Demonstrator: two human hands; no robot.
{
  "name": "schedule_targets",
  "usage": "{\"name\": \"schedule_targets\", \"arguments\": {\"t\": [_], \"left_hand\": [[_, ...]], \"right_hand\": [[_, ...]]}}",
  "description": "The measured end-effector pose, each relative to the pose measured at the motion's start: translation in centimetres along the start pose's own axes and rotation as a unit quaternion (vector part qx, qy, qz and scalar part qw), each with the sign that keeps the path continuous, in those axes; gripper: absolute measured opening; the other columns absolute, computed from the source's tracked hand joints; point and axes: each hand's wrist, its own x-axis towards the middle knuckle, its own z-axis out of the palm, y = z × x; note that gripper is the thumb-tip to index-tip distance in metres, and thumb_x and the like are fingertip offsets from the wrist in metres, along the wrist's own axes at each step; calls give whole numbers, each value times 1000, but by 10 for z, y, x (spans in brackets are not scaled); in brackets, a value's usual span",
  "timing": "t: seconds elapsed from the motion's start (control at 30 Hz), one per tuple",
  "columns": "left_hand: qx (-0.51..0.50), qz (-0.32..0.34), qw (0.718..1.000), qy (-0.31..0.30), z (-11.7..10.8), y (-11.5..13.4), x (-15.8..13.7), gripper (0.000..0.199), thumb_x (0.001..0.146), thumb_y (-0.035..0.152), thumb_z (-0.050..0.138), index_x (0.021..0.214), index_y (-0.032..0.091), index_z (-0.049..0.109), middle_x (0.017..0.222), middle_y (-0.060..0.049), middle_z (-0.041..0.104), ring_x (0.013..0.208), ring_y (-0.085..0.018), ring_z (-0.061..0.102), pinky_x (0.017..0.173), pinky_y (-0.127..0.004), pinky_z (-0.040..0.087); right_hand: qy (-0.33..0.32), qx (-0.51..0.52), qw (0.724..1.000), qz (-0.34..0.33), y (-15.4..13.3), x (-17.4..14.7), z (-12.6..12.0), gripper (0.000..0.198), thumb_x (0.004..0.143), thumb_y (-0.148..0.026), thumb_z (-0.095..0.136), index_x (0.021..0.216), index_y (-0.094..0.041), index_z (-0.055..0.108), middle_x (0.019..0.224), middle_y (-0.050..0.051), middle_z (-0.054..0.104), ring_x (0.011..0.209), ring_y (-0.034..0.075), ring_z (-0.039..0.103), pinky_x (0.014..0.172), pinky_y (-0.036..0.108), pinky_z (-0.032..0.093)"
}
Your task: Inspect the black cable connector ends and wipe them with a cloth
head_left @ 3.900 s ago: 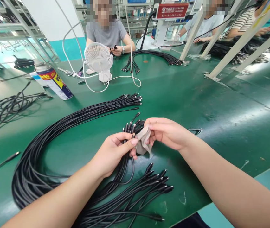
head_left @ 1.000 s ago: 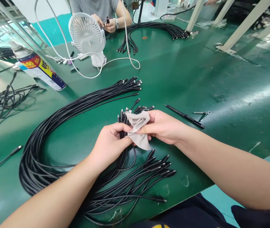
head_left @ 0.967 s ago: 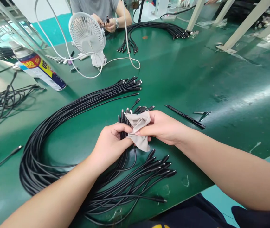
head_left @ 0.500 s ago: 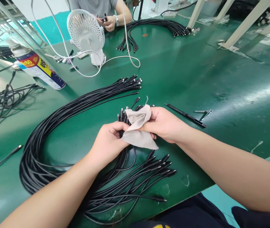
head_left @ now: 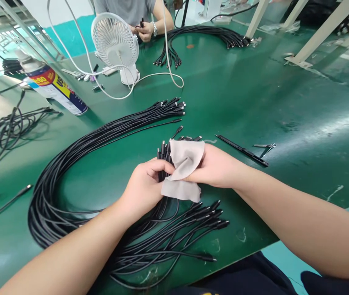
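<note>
My left hand is closed around a group of black cables, whose plug ends stick up past the thumb and index finger. Between my hands a light grey cloth is pinched by my right hand, its folds covering some of the plugs and my right fingertips. Under and around my arms lies a large curved bundle of black cables. One set of its ends rests beyond my hands; another set of plugs lies nearer to me.
A white fan and a spray can stand at the back left. Tangled cables lie at the left. Black tweezers and a nail clipper are to the right. Across the table a person handles small black pieces near another cable bundle.
The cloth has shifted in my right hand and is now spread wider over the plugs, its lower corner drawn in. My left hand keeps its grip on the cables. The view has moved slightly.
</note>
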Motion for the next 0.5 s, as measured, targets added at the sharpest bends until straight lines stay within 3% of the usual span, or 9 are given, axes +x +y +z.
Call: {"name": "schedule_targets", "arguments": {"t": [0.07,0.17,0.27,0.4,0.5], "left_hand": [[26,14,1000,9,-1,-2,0,17,56,22,83,57,18,67,64,1,65,64,-13,57,65,-25,47],[-2,-7,1000,7,-2,-3,1,16,60,24,81,59,17,66,62,1,65,62,-13,58,64,-25,48],[-39,-24,999,9,-1,-3,2,17,59,25,80,60,17,66,62,1,66,61,-14,58,62,-25,48],[-23,-18,1000,3,0,-1,0,17,55,20,81,58,16,65,61,1,64,59,-12,55,59,-23,45],[-23,-20,1000,-3,1,0,0,14,60,19,78,61,17,65,59,2,64,58,-12,56,59,-23,46]], "right_hand": [[-4,-22,999,-24,1,-1,-1,18,68,-21,73,84,-18,65,85,0,67,81,16,62,70,26,51],[-1,-18,999,-38,3,0,-3,10,77,-23,64,85,-19,65,77,-1,66,64,12,59,60,24,49],[-5,-4,1000,-23,3,2,-3,9,77,-23,63,71,-18,60,57,-4,55,45,8,47,46,22,41],[-5,25,1000,-5,-1,1,-3,17,68,-17,69,61,-18,54,52,-6,49,43,6,43,42,19,36],[-16,25,1000,-1,0,2,-5,11,73,-23,65,67,-17,58,52,-4,54,43,7,46,42,20,38]]}}
